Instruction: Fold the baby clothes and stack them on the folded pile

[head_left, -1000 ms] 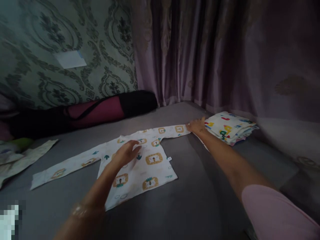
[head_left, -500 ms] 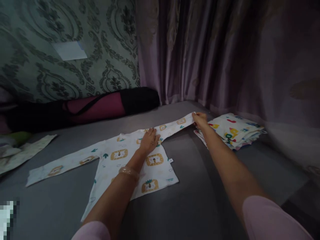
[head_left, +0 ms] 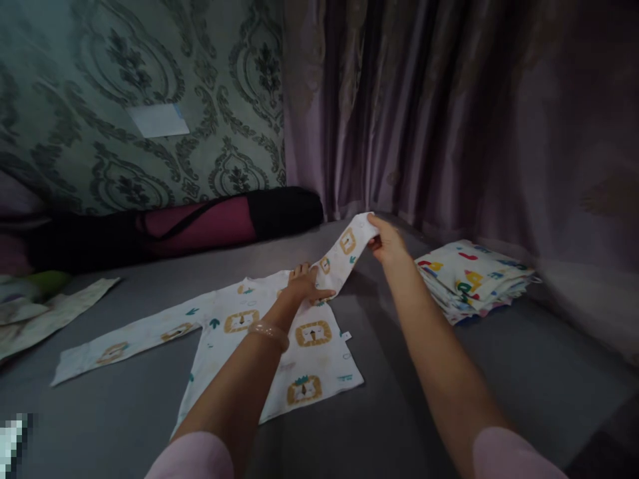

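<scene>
A small white long-sleeved shirt [head_left: 269,346] with lion prints lies spread on the grey surface. My left hand [head_left: 303,285] rests on it near the right shoulder, fingers apart, thumb stretched toward the base of the sleeve. My right hand [head_left: 387,238] pinches the cuff of the right-hand sleeve [head_left: 345,249] and holds it up off the surface, so the sleeve slants upward. The other sleeve [head_left: 124,342] lies flat, reaching out to the left. My left forearm covers part of the shirt's front.
A stack of folded printed cloths [head_left: 474,276] sits to the right. Along the wall lies a long black and magenta bag [head_left: 210,226]. Pale clothing [head_left: 64,309] lies at the far left. A purple curtain [head_left: 399,100] hangs behind on the right.
My right hand has lifted the sleeve cuff and brought it slightly inward, bending the sleeve up. My left thumb has spread toward the sleeve's base. The view has shifted slightly.
</scene>
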Tool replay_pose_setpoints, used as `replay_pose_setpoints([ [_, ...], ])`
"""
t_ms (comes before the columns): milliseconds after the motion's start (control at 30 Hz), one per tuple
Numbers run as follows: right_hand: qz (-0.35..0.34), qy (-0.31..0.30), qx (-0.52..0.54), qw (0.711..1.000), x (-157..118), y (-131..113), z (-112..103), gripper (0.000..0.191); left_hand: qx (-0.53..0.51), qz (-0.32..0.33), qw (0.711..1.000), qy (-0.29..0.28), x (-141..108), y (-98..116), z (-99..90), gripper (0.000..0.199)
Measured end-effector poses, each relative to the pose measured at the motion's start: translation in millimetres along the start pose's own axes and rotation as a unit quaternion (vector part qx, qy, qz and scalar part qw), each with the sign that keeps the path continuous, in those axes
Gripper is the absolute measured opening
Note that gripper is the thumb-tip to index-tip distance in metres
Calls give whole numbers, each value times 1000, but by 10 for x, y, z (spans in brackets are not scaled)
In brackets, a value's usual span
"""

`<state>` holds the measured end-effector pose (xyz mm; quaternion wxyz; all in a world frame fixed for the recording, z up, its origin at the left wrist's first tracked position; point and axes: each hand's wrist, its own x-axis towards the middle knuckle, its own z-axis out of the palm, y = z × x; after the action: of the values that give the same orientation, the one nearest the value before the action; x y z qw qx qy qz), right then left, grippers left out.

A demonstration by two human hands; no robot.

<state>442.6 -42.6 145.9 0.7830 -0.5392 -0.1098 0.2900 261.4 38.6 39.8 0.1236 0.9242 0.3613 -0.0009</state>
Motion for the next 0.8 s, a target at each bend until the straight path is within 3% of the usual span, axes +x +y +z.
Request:
replay_pose_setpoints([
  [100, 73, -50, 64, 994, -246, 126, 370, 9, 11, -13, 999, -33, 47, 67, -118, 99],
  [233, 105, -51, 54, 992, -451, 323, 680, 5, -30, -7, 999, -28, 1, 66, -137, 87],
  [300, 103, -39, 31, 993, -503, 381, 757, 9, -118, -7, 993, 17, -89, -10, -119, 82],
  [367, 89, -35, 0, 995, -548, 426, 829, 13, -231, -25, 968, 92, -231, -149, -109, 74],
  [467, 44, -51, -52, 996, -658, 545, 985, 16, -399, -86, 897, 172, -521, -453, -125, 60],
  [500, 21, -60, -72, 995, -715, 614, 1049, 17, -470, -119, 856, 179, -625, -566, -138, 61],
  [567, -28, -88, -121, 988, -861, 801, 1175, 18, -614, -193, 741, 191, -814, -778, -172, 69],
  [633, -54, -150, -176, 971, -1028, 1032, 1265, 21, -695, -240, 649, 195, -954, -940, -201, 72],
  [733, 22, -313, -247, 917, -1217, 1332, 1278, 29, -740, -262, 586, 203, -1044, -1058, -207, 70],
  [800, 71, -340, -264, 900, -1238, 1412, 1211, 32, -758, -247, 570, 201, -1040, -1075, -178, 61],
])
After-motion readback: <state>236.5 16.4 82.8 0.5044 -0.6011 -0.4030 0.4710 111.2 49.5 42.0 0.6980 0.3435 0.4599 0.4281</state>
